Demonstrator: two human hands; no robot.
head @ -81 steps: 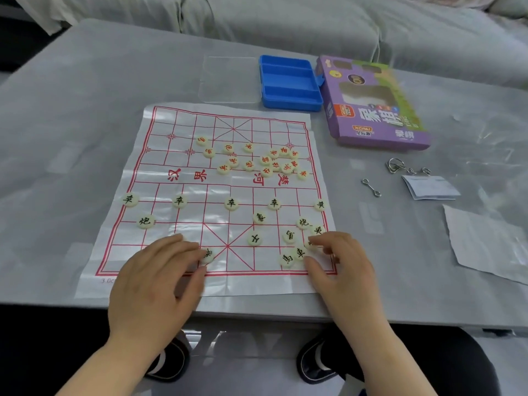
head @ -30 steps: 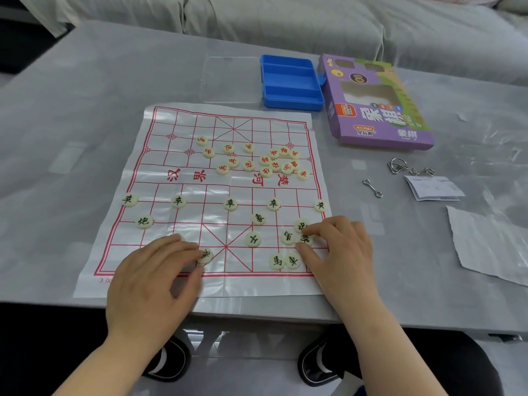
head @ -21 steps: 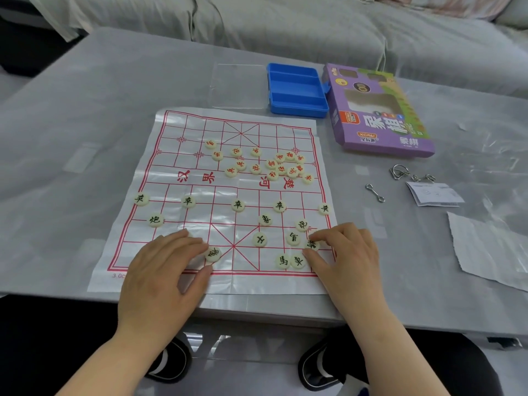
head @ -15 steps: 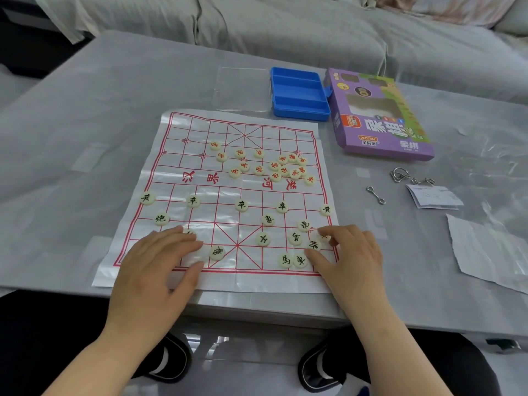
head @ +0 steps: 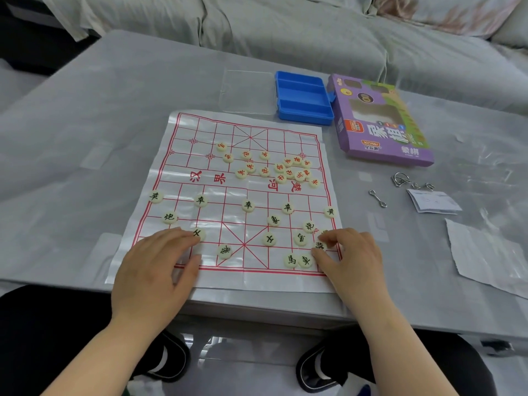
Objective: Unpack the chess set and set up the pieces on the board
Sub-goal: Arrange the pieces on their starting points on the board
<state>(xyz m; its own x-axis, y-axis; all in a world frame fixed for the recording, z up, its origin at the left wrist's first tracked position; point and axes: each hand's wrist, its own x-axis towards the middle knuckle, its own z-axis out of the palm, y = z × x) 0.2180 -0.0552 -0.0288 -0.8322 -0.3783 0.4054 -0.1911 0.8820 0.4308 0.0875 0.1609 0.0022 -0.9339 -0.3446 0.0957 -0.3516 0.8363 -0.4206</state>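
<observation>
The red-lined plastic chess board [head: 183,172] lies flat on the grey table. Several red-lettered pieces [head: 288,170] are bunched on its far right half. Black-lettered pieces are spread over the near half, with a row of pawns [head: 247,205] across it. My left hand [head: 154,270] lies flat on the board's near-left corner, fingertips touching one black piece [head: 197,233]. My right hand [head: 351,261] is at the near-right corner, thumb and index finger pinching a black piece [head: 319,246]. Another piece is half hidden behind those fingers.
Beyond the board stand an open blue tray [head: 303,98], its clear lid [head: 247,92] and the purple game box [head: 380,124]. Metal ring puzzles [head: 400,180], a paper slip [head: 434,201] and plastic wrap [head: 485,258] lie at the right. A sofa runs behind the table.
My left hand slid a little to the left, leaving the piece by its thumb and uncovering another under its fingertips. My right hand shifted pieces at the near-right corner and now pinches one.
</observation>
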